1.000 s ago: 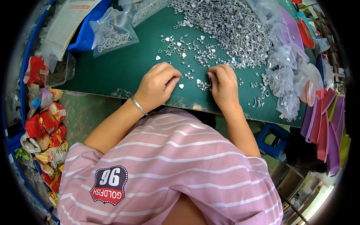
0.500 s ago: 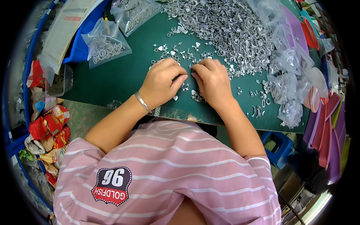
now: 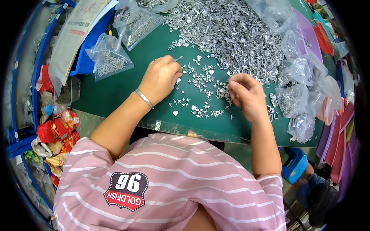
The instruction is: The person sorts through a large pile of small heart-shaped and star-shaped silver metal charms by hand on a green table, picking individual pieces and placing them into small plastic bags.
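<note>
My left hand (image 3: 161,79) rests low over the green table top, its fingers curled down beside the left edge of some small silver star-shaped charms (image 3: 202,81). A bangle circles that wrist. What the fingertips pinch, if anything, is hidden. To the right of the charms, my right hand (image 3: 248,96) is held with its fingers bent in and thumb close to them; any piece between them cannot be made out. A small silver heart charm (image 3: 175,113) lies nearer me, and a few other hearts are mixed among the stars.
A large heap of mixed silver metal pieces (image 3: 231,34) covers the far side of the green table (image 3: 115,92). Clear bags of rings (image 3: 111,63) and a blue bin (image 3: 85,57) stand left. More filled bags (image 3: 293,100) and a purple tray (image 3: 308,34) line the right.
My hands have moved apart, the right one going right and nearer me, the left slightly left. The star and heart charms between them now show, spread wider. The view has shifted a little.
</note>
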{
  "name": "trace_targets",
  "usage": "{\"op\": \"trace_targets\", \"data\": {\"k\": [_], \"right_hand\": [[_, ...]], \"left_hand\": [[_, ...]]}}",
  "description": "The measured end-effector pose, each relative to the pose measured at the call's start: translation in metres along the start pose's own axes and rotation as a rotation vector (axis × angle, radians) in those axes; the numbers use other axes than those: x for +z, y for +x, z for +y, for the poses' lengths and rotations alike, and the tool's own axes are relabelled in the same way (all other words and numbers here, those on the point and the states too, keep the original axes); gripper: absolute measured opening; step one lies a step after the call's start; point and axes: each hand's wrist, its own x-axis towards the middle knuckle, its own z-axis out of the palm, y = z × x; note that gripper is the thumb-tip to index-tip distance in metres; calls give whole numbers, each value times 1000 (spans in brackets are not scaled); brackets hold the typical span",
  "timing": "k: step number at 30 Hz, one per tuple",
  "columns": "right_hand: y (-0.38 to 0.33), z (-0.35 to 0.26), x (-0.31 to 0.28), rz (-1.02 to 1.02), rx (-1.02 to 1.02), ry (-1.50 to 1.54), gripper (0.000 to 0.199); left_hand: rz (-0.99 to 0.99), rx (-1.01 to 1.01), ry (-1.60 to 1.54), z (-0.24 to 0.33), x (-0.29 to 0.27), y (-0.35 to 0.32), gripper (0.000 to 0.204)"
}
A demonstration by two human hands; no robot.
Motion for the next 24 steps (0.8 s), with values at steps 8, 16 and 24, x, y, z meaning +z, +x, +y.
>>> {"op": "trace_targets", "data": {"k": [8, 16, 24], "right_hand": [[60, 13, 48, 127, -642, -1078, 8], [53, 27, 46, 172, -767, -1023, 7], [23, 4, 2, -90, 17, 564, 11]], "left_hand": [[96, -59, -36, 2, -2, -15, 15], [87, -160, -332, -1, -9, -17, 12], [-106, -601, -1034, -29, -30, -21, 13]]}}
